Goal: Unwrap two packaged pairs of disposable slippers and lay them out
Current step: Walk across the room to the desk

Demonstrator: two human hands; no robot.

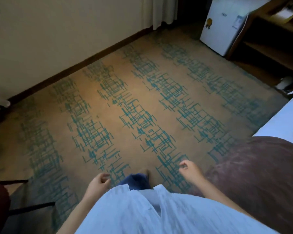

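Observation:
No slippers or packages show in the head view. My left hand (pixel 99 182) hangs low at the bottom centre with its fingers loosely curled and nothing in it. A little higher and to the right, my right hand (pixel 189 171) is also loosely curled and holds nothing. Both hands hover over the patterned carpet (pixel 125 107). My pale blue shirt (pixel 159 211) fills the bottom of the view, with a blue trouser leg and a bare foot (pixel 144 172) just beyond it.
A white mini fridge (pixel 225 26) stands at the back right beside a wooden shelf unit (pixel 268 41). A white bed edge (pixel 284 119) and a dark red cushion (pixel 260 174) lie at right. Black chair legs (pixel 31 206) show at lower left. A cream wall with curtain runs behind.

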